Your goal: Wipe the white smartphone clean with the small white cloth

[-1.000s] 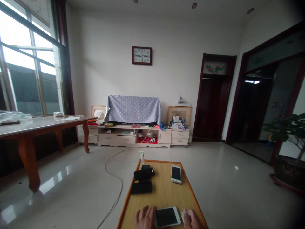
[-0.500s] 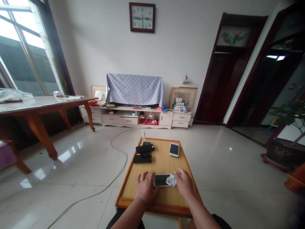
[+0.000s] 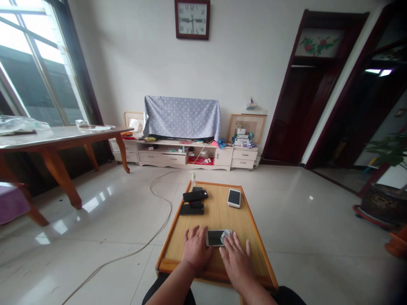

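A white phone (image 3: 214,237) lies face up near the front of a low wooden table (image 3: 248,228). My left hand (image 3: 195,250) rests flat beside the phone's left end, fingers spread, touching its edge. My right hand (image 3: 234,262) presses a small crumpled white cloth (image 3: 226,235) onto the right part of the phone's screen. Further back on the table lie two black phones (image 3: 195,196) (image 3: 191,209) and another white phone (image 3: 234,198).
A small pump bottle (image 3: 192,179) stands at the table's far edge. A cable (image 3: 152,237) snakes over the tiled floor on the left. A long table (image 3: 60,137) stands left, a TV cabinet (image 3: 187,154) at the back wall, a potted plant (image 3: 384,186) right.
The camera has tipped down, bringing my arms into view. My right hand has slid the cloth leftward onto the phone's screen. My left hand stays at the phone's left end.
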### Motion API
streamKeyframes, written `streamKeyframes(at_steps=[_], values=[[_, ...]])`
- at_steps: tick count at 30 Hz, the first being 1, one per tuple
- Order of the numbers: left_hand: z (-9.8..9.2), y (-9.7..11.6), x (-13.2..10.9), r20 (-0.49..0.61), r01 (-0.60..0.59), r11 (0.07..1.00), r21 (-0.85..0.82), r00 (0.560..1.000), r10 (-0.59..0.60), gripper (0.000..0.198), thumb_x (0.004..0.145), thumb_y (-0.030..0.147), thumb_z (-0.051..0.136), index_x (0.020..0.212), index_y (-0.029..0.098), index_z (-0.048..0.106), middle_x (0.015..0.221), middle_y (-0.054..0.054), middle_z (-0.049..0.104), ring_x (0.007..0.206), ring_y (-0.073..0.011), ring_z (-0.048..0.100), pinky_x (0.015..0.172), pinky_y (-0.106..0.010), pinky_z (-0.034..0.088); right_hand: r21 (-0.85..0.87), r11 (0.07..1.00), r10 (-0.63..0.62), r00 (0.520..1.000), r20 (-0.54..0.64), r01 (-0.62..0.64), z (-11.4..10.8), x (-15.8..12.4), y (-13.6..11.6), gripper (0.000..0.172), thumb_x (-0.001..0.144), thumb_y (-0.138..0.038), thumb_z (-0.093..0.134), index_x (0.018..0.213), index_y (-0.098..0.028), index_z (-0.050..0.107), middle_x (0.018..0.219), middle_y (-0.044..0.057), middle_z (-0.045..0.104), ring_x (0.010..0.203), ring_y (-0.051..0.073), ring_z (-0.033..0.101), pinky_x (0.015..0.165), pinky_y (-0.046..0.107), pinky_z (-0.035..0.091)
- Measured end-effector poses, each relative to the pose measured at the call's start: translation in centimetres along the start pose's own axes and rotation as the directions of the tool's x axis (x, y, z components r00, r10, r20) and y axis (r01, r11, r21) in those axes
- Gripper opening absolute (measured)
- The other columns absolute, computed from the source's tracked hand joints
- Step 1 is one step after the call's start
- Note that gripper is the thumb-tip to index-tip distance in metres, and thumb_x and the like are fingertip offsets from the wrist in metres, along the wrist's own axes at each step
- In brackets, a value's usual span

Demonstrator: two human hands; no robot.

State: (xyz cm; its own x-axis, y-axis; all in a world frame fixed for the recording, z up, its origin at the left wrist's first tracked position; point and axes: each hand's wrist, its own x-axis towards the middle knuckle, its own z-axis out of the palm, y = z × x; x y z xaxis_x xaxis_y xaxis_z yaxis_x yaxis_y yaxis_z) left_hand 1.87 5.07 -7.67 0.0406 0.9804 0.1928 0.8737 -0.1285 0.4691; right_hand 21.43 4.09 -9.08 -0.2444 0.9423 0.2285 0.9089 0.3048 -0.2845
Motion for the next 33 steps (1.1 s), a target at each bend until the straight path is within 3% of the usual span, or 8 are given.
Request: streamKeyframes(at_steps=[7, 12, 16, 18, 24, 28, 33], values=[[0.3, -0.1, 0.2, 0.010, 0.014, 1.000, -0.009, 1.000, -0.014, 0.070, 0.079, 0.042, 0.060, 0.145, 0.022, 0.046, 0.140, -0.009, 0.066, 0.143, -0.0331, 0.039, 0.123, -0.057, 0.006, 0.001, 1.000, -0.002, 0.998, 0.061, 0.002, -0.6, 1.6, 0.7, 0.058, 0.105, -0.060, 0.025, 0.151, -0.032, 0.047, 0.158, 0.004, 0.046, 0.153, 0.029, 0.030, 0.123, 0.068, 0.006], [0.5, -0.2, 0.4, 0.014, 0.008, 0.999, -0.034, 1.000, -0.007, 0.075, 0.078, 0.040, 0.061, 0.148, 0.022, 0.042, 0.139, -0.007, 0.066, 0.142, -0.0321, 0.040, 0.124, -0.056, 0.003, -0.021, 0.995, 0.099, 0.992, 0.073, -0.097, -0.7, 1.9, -1.1, 0.059, 0.105, -0.060, 0.021, 0.147, -0.033, 0.053, 0.156, 0.003, 0.048, 0.154, 0.033, 0.025, 0.120, 0.074, -0.002], [0.5, -0.2, 0.6, 0.019, -0.001, 0.999, -0.053, 1.000, 0.002, 0.074, 0.077, 0.029, 0.056, 0.149, 0.020, 0.040, 0.138, -0.007, 0.067, 0.139, -0.0302, 0.043, 0.123, -0.053, 0.007, 0.048, 0.997, -0.062, 0.992, 0.111, 0.057, -0.6, 1.9, -3.0, 0.057, 0.104, -0.064, 0.023, 0.149, -0.040, 0.049, 0.157, -0.001, 0.047, 0.154, 0.032, 0.026, 0.120, 0.073, -0.005], [0.4, -0.2, 0.7, 0.019, 0.003, 0.998, -0.055, 1.000, -0.002, 0.074, 0.077, 0.028, 0.055, 0.149, 0.020, 0.040, 0.137, -0.007, 0.067, 0.138, -0.0300, 0.044, 0.123, -0.052, 0.009, 0.048, 0.996, -0.078, 0.992, 0.104, 0.073, -0.6, 2.2, -2.8, 0.056, 0.104, -0.065, 0.024, 0.147, -0.041, 0.050, 0.156, -0.001, 0.048, 0.154, 0.032, 0.027, 0.120, 0.074, -0.004], [0.4, -0.1, 1.0, 0.027, 0.029, 0.997, -0.066, 0.999, -0.027, 0.083, 0.074, 0.040, 0.066, 0.150, 0.023, 0.039, 0.136, -0.007, 0.068, 0.139, -0.0324, 0.043, 0.124, -0.053, 0.006, -0.048, 0.992, 0.120, 0.992, 0.030, -0.119, -0.3, 4.2, 0.1, 0.062, 0.106, -0.058, 0.021, 0.144, -0.025, 0.057, 0.157, 0.008, 0.046, 0.155, 0.034, 0.022, 0.119, 0.075, 0.000], [0.8, -0.3, 1.0, -0.001, 0.021, 0.996, -0.083, 1.000, -0.021, 0.077, 0.081, 0.036, 0.058, 0.152, 0.020, 0.035, 0.134, -0.007, 0.069, 0.138, -0.0300, 0.044, 0.123, -0.051, 0.007, 0.032, 0.999, 0.001, 0.997, 0.083, -0.004, 0.4, 4.1, -2.0, 0.059, 0.107, -0.055, 0.021, 0.148, -0.026, 0.052, 0.156, 0.006, 0.050, 0.154, 0.028, 0.026, 0.124, 0.067, -0.004], [1.0, -0.5, 1.2, 0.008, 0.031, 0.997, -0.065, 0.999, -0.031, 0.077, 0.088, 0.033, 0.047, 0.159, 0.014, 0.023, 0.138, -0.009, 0.067, 0.137, -0.0280, 0.045, 0.123, -0.047, 0.009, 0.173, 0.981, -0.113, 0.982, 0.151, 0.086, 0.5, 4.0, -4.4, 0.056, 0.108, -0.053, 0.016, 0.154, -0.035, 0.042, 0.157, -0.002, 0.047, 0.156, 0.025, 0.019, 0.124, 0.064, -0.007]])
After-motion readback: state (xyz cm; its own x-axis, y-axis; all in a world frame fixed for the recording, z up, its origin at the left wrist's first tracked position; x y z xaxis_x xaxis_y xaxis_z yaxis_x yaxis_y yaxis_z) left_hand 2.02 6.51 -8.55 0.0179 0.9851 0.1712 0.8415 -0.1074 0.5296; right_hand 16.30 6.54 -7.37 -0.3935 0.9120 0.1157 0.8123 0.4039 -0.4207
